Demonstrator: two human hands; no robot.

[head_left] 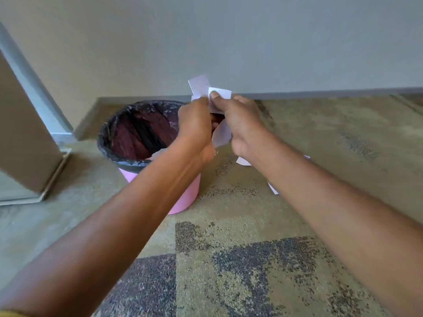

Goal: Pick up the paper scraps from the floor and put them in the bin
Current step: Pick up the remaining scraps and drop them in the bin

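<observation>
Patterned carpet (229, 259) fills the foreground; loose scraps (243, 161) lie on it beneath the right wrist, nearer than the fingers (215, 97). Both the left hand (194, 120) and right hand (240, 124) pinch a bunch of white paper scraps (220, 92), fingers curled round it, at the right rim of the pink bin (183, 197) with its black liner (109, 143). A drop seems due: the bunch needs carrying left over the opening before release.

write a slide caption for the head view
Left hand and right hand grip paper scraps by the pink bin; more scraps lie on the carpet
</observation>
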